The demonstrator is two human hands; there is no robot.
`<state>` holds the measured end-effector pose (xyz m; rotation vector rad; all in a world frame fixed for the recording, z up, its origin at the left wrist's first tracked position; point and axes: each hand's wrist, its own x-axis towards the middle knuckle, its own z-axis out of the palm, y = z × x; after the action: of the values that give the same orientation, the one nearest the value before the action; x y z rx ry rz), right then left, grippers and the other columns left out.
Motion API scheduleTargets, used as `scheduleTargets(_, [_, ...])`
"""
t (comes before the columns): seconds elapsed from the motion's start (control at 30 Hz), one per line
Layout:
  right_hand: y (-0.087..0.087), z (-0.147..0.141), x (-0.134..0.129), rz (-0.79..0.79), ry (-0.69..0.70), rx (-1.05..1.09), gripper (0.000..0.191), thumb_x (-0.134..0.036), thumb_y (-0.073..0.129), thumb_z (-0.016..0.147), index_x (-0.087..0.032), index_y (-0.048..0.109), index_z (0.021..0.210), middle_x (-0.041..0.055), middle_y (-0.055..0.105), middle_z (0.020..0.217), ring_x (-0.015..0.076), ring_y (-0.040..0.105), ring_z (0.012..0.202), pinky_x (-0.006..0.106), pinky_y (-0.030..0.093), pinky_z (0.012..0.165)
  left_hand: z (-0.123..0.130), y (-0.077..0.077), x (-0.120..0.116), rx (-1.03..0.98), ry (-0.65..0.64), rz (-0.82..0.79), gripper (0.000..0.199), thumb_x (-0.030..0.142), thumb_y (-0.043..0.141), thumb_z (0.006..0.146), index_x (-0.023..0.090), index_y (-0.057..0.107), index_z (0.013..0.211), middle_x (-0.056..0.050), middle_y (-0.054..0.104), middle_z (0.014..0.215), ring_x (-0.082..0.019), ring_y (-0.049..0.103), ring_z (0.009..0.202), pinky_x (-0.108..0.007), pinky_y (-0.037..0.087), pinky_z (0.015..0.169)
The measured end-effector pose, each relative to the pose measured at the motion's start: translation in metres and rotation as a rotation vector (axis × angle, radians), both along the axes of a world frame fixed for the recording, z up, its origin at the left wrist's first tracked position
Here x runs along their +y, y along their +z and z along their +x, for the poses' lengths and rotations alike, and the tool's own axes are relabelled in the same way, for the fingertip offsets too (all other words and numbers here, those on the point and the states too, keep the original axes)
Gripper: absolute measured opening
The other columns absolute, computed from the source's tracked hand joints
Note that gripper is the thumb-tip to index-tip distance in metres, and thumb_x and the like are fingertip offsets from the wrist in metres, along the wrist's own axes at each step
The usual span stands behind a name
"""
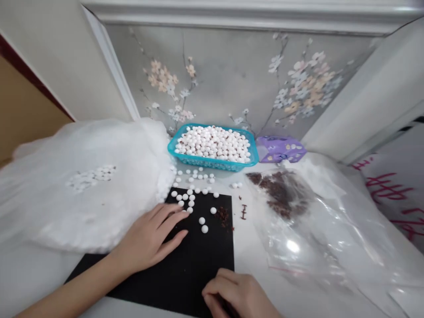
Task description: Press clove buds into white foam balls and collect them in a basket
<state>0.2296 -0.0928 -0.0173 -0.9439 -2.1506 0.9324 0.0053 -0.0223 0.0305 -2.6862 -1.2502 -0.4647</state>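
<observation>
My left hand [152, 236] reaches over the black mat [165, 282] with its fingers spread, the fingertips beside loose white balls [191, 203]. Near the mat's lower right edge, my right hand [232, 291] is closed, its fingers curled; what they hold, if anything, is hidden. Between the hands and the mat's far edge lie more white balls and a small pile of dark red bits [222, 215]. A blue basket [212, 162] full of white balls stands behind the mat.
A big clear bag of white balls [99, 212] fills the left. On the right lies a plastic bag with dark red pieces [281, 194]. Beside the basket sits a purple packet [281, 149]. Small red pieces [244, 212] lie right of the mat.
</observation>
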Motion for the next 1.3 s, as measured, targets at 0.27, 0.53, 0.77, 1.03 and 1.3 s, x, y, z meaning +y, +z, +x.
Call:
scheduleTargets(0.27, [0.014, 0.014, 0.011, 0.042, -0.656, -0.138, 0.02, -0.021, 0.043, 0.088, -0.02, 0.058, 0.1, 0.0025, 0.055, 0.079, 0.0081, 0.045, 0.048, 0.021, 0.041, 0.048, -0.013, -0.029, -0.021, 0.064, 0.19, -0.074, 0.024, 0.032, 0.039, 0.088, 0.019, 0.056, 0.098, -0.005, 0.065, 0.085, -0.021, 0.062, 0.062, -0.03, 0.044, 0.051])
scheduleTargets(0.53, [0.009, 0.003, 0.035, -0.057, -0.815, -0.233, 0.019, -0.03, 0.048, 0.087, -0.017, 0.062, 0.092, 0.003, 0.055, 0.083, 0.008, 0.045, 0.049, 0.024, 0.042, 0.052, -0.015, -0.03, -0.014, -0.196, 0.028, -0.333, 0.023, 0.022, 0.034, 0.089, 0.022, 0.054, 0.102, -0.005, 0.057, 0.094, -0.017, 0.061, 0.077, -0.027, 0.046, 0.068])
scheduleTargets(0.77, [0.017, -0.017, 0.035, -0.094, -0.86, -0.106, 0.018, -0.03, 0.051, 0.085, -0.018, 0.064, 0.079, 0.0029, 0.059, 0.078, 0.0109, 0.048, 0.058, 0.023, 0.042, 0.052, -0.02, -0.03, -0.014, -0.347, 0.187, -0.443, 0.021, 0.026, 0.033, 0.09, 0.022, 0.048, 0.104, -0.004, 0.051, 0.1, -0.01, 0.052, 0.053, -0.026, 0.043, 0.055])
scheduleTargets(1.03, [0.031, -0.05, 0.014, -0.335, -0.625, 0.114, 0.015, -0.031, 0.057, 0.082, -0.022, 0.068, 0.088, -0.0006, 0.054, 0.07, 0.0056, 0.044, 0.045, 0.019, 0.038, 0.039, -0.017, -0.033, -0.022, -0.513, 0.103, -0.545, 0.017, 0.026, 0.041, 0.087, 0.025, 0.053, 0.1, 0.0, 0.06, 0.092, -0.016, 0.059, 0.085, -0.028, 0.047, 0.075])
scheduleTargets(1.3, [0.026, -0.061, 0.018, -0.778, -0.505, 0.197, 0.02, -0.037, 0.065, 0.074, -0.017, 0.068, 0.078, -0.0078, 0.042, 0.045, 0.003, 0.035, 0.034, 0.014, 0.031, 0.031, -0.012, -0.039, -0.029, -0.675, 0.123, -0.746, 0.023, 0.026, 0.05, 0.082, 0.027, 0.052, 0.105, 0.002, 0.063, 0.093, -0.013, 0.062, 0.085, -0.025, 0.052, 0.074])
